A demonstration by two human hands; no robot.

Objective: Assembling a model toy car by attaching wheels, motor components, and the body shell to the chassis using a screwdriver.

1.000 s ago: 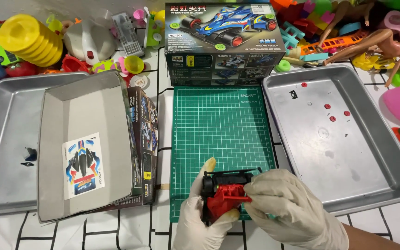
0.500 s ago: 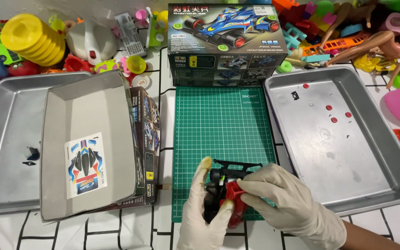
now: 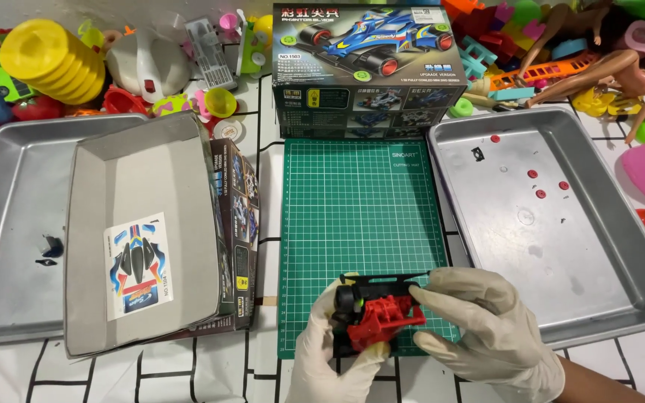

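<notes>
**Both gloved hands on the toy car chassis at the mat's near edge**

Nearest first: the left hand [image 3: 337, 358] comes up from six o'clock and cups the black chassis [image 3: 371, 302] from below, fingers [image 3: 321, 328] curled onto its left end by the wheel. The right hand [image 3: 487, 328] comes in from four o'clock, fingers clenched on the red part [image 3: 386, 313] seated on the chassis. The chassis lies with its long axis running nine to three, right between the hands, both touching it; the right hand covers its three o'clock end. It hangs over the near edge of the green cutting mat [image 3: 360, 209].

Against the frame half a second back, the red part now faces up and reads wider, and the chassis has turned flatter in the grip.

Further out: at nine o'clock an open grey box lid [image 3: 143, 179] with a sticker sheet [image 3: 137, 265] rests on the left metal tray [image 3: 1, 186]. At three o'clock the right metal tray [image 3: 599, 246] holds small red pieces [image 3: 540, 192]. At twelve o'clock stands the kit box [image 3: 367, 67], with loose toys behind it on the bench [image 3: 266, 112].
</notes>
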